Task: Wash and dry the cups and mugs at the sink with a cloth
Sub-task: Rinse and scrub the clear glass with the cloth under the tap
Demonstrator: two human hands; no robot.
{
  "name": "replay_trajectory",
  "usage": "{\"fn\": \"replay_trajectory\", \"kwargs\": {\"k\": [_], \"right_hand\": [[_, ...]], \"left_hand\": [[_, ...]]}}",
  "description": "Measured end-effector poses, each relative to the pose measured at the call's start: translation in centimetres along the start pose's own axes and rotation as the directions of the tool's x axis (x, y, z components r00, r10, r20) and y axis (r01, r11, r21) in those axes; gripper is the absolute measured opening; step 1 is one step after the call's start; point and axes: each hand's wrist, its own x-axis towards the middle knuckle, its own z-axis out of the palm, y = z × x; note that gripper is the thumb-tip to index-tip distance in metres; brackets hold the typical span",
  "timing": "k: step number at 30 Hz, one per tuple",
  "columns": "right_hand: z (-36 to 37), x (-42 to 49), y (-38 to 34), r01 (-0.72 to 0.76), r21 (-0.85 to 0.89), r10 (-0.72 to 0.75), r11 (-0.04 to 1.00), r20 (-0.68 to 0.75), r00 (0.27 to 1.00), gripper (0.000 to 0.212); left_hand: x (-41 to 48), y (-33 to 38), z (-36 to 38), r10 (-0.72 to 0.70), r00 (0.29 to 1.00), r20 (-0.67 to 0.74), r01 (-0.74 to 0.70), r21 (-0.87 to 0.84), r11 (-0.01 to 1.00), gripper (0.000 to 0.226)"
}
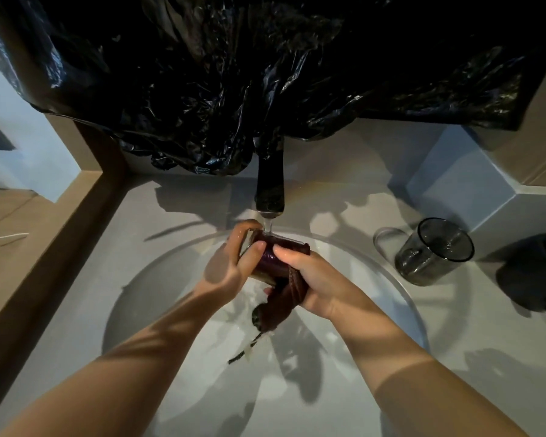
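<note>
Over the round white sink basin (158, 298), my left hand (234, 263) grips a dark glass cup (267, 261) lying on its side under the running black tap (270, 187). Water falls on the cup's upper side. My right hand (309, 279) holds a dark reddish-brown cloth (284, 301) against the cup, thumb on top; the cloth's wet end hangs down into the basin. A smoked glass mug (432, 250) with a clear handle stands upright on the counter at the right. Beside it a black mug (536, 272) sits at the right edge.
Black plastic sheeting (249, 74) hangs over the wall behind the tap. A grey angular block (454, 184) stands at the back right of the pale counter (454, 342). A brown wooden ledge (44, 241) borders the counter on the left.
</note>
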Motion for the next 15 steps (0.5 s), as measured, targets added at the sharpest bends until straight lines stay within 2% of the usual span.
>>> {"fn": "replay_trajectory", "kwargs": {"k": [1,2,4,5,6,7,8,9,10,11,12,13,14,15], "right_hand": [[0.0,0.0,0.2,0.057,-0.104,-0.061,0.993,-0.036,0.997,0.013],[0.0,-0.1,0.2,0.123,-0.29,-0.147,0.949,-0.063,0.987,0.012],[0.0,-0.2,0.4,0.189,-0.653,-0.262,0.734,-0.016,0.965,0.017],[0.0,0.0,0.6,0.186,-0.71,-0.265,0.679,0.0,0.964,0.02],[0.1,-0.1,0.6,0.176,-0.685,-0.247,0.707,-0.007,0.969,0.02],[0.2,0.0,0.6,0.15,-0.589,-0.211,0.794,-0.036,0.977,0.02],[0.3,-0.1,0.3,0.105,-0.41,-0.143,0.906,-0.063,0.988,0.02],[0.4,-0.2,0.0,0.051,-0.177,-0.061,0.983,-0.055,0.997,0.021],[0.5,-0.3,-0.3,0.001,0.034,0.0,0.999,-0.012,1.0,0.022],[0.5,-0.4,-0.5,-0.02,0.147,0.019,0.989,0.013,1.0,0.023],[0.5,-0.4,-0.6,-0.01,0.161,0.008,0.987,0.014,1.0,0.021],[0.4,-0.3,-0.5,0.039,0.074,-0.038,0.997,-0.016,0.999,0.018],[0.3,-0.3,-0.4,0.106,-0.081,-0.111,0.991,-0.05,0.993,0.013],[0.3,-0.4,-0.4,0.174,-0.282,-0.199,0.943,-0.06,0.978,0.009]], "left_hand": [[0.1,0.0,-0.3,-0.098,0.993,0.072,0.102,-0.054,0.993,0.015],[0.3,0.3,-0.6,-0.231,0.957,0.175,0.258,-0.152,0.954,0.027],[0.7,1.1,-0.6,-0.435,0.82,0.372,0.547,-0.287,0.787,0.057],[1.1,1.3,-0.3,-0.508,0.778,0.369,0.616,-0.29,0.732,0.065],[1.2,1.6,0.1,-0.558,0.77,0.31,0.636,-0.287,0.717,0.065],[1.2,1.6,0.4,-0.569,0.795,0.212,0.607,-0.261,0.751,0.059],[0.9,1.6,0.7,-0.511,0.854,0.096,0.519,-0.228,0.824,0.049],[0.7,1.4,0.9,-0.388,0.922,-0.003,0.382,-0.155,0.911,0.039],[0.4,0.9,0.8,-0.226,0.972,-0.056,0.222,-0.073,0.972,0.032],[0.2,0.6,0.6,-0.096,0.994,-0.048,0.096,-0.013,0.995,0.027],[0.2,0.4,0.3,-0.036,0.999,-0.017,0.036,0.003,0.999,0.021],[0.2,0.5,-0.1,-0.065,0.998,0.027,0.066,-0.028,0.997,0.016],[0.3,0.8,-0.5,-0.164,0.981,0.099,0.174,-0.103,0.979,0.016],[0.5,1.2,-0.8,-0.284,0.939,0.195,0.321,-0.195,0.927,0.025]]}}
